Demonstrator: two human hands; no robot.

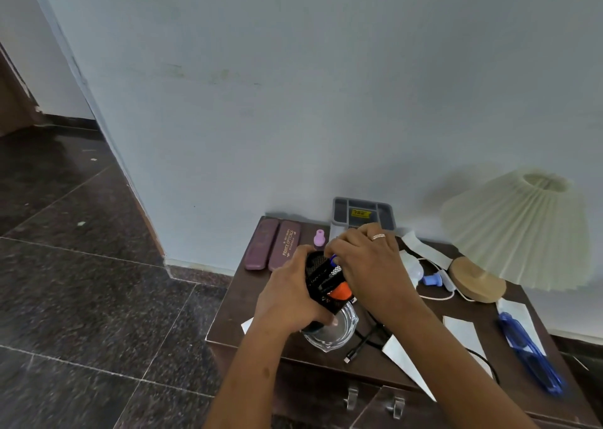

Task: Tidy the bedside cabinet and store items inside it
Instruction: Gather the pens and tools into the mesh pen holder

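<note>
- Two hands on one black mesh holder [323, 277], held above the cabinet top [235, 304].
- Left hand [287, 298] grips its body; long axis tilted up-right.
- Right hand [368, 262] pinches a blue-capped item [333, 259] at the mouth (nearer hand).

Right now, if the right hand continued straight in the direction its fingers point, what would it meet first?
The right hand points left and slightly away, fingertips at the black mesh holder in the left hand. Past that, probably the small purple bottle, then the maroon spectacle cases; depth is unclear.
</note>
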